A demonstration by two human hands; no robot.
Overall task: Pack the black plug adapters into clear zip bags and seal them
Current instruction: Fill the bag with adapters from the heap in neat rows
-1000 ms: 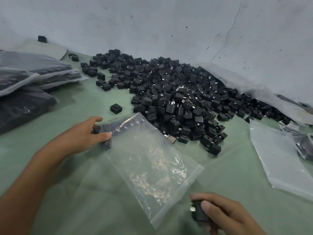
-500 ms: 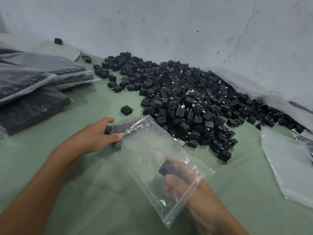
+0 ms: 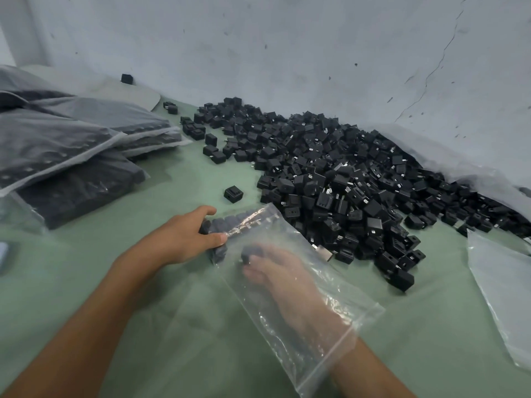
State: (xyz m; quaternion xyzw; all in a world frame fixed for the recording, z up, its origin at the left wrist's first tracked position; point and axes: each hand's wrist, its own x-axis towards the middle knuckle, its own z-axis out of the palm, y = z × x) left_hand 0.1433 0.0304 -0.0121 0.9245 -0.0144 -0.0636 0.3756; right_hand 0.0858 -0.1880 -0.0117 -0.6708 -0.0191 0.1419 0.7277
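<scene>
Right hand (image 3: 275,271) deep inside the bag (image 3: 290,285), fingers pinching 1 adapter (image 3: 249,253) close to the row (image 3: 230,222) already lined along the closed far end. Left hand (image 3: 184,239) outside at that end, thumb and fingers gripping the film and the packed adapters through it. Bag flat on the green surface (image 3: 172,326), mouth toward the wearer, around the right wrist.

Advice for this step, judged from the layout:
- Keep the left grip firm, so the row stays put while the new piece goes in.
- Set the adapter snug against its neighbours, same way round as they lie, to start a tidy 2nd row.
- Let go only once seated; film is slack and a loose block could tumble.
- Draw the right hand out low and straight, not dragging the film or the rows.
- Keep the zip strip free of pieces for a clean seal later.

Pile (image 3: 344,173) just beyond the bag, within easy reach for the next pick.
</scene>
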